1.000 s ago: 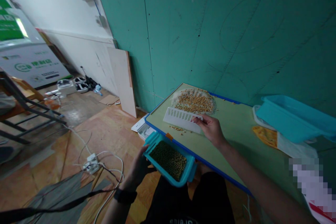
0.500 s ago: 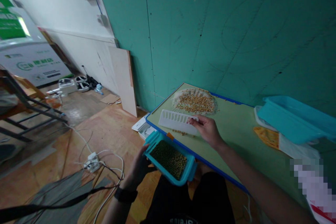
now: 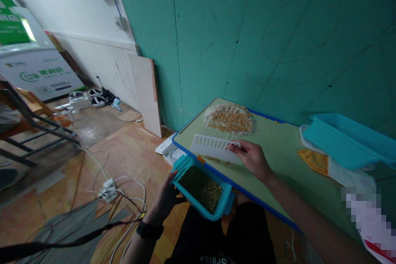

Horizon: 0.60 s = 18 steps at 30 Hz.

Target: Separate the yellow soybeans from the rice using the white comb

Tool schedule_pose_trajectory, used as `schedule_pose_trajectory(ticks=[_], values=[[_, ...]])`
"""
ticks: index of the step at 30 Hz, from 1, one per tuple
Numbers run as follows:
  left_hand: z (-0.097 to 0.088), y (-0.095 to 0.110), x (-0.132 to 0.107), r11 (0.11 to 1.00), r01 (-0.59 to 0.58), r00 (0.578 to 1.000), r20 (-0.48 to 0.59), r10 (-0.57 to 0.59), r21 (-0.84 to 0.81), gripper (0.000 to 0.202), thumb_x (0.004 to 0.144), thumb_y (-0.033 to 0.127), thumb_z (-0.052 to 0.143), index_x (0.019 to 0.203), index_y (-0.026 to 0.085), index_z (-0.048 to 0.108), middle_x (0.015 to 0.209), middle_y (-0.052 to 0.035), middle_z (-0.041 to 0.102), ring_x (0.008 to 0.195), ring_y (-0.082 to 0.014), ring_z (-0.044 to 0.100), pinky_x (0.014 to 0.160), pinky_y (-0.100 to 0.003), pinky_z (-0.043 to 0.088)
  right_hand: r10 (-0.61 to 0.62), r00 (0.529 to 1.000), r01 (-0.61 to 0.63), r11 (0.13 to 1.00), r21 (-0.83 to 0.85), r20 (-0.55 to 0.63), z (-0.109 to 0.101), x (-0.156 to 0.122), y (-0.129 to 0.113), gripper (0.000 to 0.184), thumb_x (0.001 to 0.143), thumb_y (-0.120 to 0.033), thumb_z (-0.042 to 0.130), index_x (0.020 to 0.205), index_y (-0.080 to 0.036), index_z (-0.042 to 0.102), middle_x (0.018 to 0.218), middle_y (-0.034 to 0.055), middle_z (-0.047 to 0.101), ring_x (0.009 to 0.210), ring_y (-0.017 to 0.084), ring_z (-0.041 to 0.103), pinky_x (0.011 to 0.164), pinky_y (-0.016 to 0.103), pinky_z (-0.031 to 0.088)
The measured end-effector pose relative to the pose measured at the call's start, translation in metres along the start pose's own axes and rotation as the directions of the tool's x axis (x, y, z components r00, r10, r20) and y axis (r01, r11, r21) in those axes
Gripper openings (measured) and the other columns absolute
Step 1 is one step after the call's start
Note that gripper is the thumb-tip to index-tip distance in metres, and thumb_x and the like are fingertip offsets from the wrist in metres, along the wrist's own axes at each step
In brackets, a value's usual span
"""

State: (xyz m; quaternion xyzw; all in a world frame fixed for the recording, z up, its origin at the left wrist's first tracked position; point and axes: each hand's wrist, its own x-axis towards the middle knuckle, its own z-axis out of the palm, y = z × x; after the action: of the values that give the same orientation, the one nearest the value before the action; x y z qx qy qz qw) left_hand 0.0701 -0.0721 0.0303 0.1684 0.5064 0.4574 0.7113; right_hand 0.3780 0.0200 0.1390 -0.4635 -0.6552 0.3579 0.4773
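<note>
My left hand (image 3: pixel 168 198) grips the left end of a teal plastic box (image 3: pixel 227 200), held just below the table's front edge. Inside it lie green beans (image 3: pixel 193 181) and yellow soybeans (image 3: pixel 215 194). With my right hand (image 3: pixel 252 156) I hold a white slotted plastic scraper (image 3: pixel 207 146) by its right end, low over the table (image 3: pixel 287 165). A few loose soybeans (image 3: pixel 213 159) sit at the scraper's lower edge, near the box. Farther back, a heap of soybeans (image 3: pixel 230 119) is spread over pale grains.
A larger turquoise bin (image 3: pixel 346 140) stands at the table's right, beside a yellow and white cloth (image 3: pixel 315 163). Behind the table rises a green wall (image 3: pixel 210 41). Cables and a power strip (image 3: pixel 108 189) lie on the floor at left, near a chair (image 3: pixel 31 123).
My right hand has moved the scraper slightly right and toward the table's front edge. The teal box in my left hand has shifted only a little to the right.
</note>
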Motion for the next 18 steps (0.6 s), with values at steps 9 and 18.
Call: schedule_pose_trajectory(ticks=[9, 18], values=[[-0.004, -0.016, 0.004, 1.000, 0.009, 1.000, 0.022, -0.008, -0.025, 0.066, 0.076, 0.072, 0.085, 0.121, 0.025, 0.077, 0.111, -0.0093, 0.086, 0.114, -0.0382, 0.077, 0.093, -0.053, 0.065, -0.006, 1.000, 0.006, 0.999, -0.040, 0.006, -0.019, -0.015, 0.003, 0.047, 0.085, -0.069, 0.086, 0.090, -0.022, 0.090, 0.081, 0.0065, 0.084, 0.074, 0.026, 0.076, 0.069, 0.033, 0.063], [0.011, -0.031, -0.004, 0.999, -0.032, 0.999, 0.016, 0.032, -0.001, 0.060, 0.078, 0.074, 0.081, 0.113, 0.025, 0.080, 0.101, -0.0082, 0.082, 0.113, -0.0383, 0.076, 0.089, -0.051, 0.064, -0.110, 0.985, 0.089, 0.984, -0.155, -0.131, -0.015, -0.077, -0.010, 0.024, 0.095, -0.051, 0.082, 0.095, -0.030, 0.093, 0.085, 0.0044, 0.088, 0.069, 0.025, 0.082, 0.065, 0.029, 0.066]])
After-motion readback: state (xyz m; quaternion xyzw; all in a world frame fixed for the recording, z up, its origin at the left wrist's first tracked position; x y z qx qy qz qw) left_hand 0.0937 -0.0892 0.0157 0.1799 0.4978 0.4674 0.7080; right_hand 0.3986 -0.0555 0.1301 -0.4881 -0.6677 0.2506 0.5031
